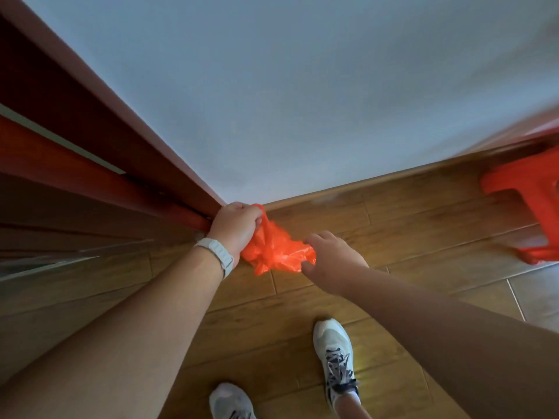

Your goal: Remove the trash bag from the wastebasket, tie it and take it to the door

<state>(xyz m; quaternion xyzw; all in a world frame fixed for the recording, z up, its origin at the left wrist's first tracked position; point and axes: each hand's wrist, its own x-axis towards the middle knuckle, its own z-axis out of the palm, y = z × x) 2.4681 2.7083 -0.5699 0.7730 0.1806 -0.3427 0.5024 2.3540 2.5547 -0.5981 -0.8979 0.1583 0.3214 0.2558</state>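
Two hands are down low and we see both at work: the left hand (pixel 234 226) is fisted tight around the twisted neck of the trash bag (pixel 276 249), a pale band (pixel 218 256) on that wrist. Our right hand (pixel 328 258) is spread, fingers loosely curled, fingertips touching the bag's crinkled side. That bag is thin, glossy orange plastic (bunched and wrinkled), low over the wooden plank floor (pixel 393 237), just beside the dark red door frame (pixel 127 152). White laced sneakers (pixel 334 361) below; a red plastic stool (pixel 527 204) stands well apart.
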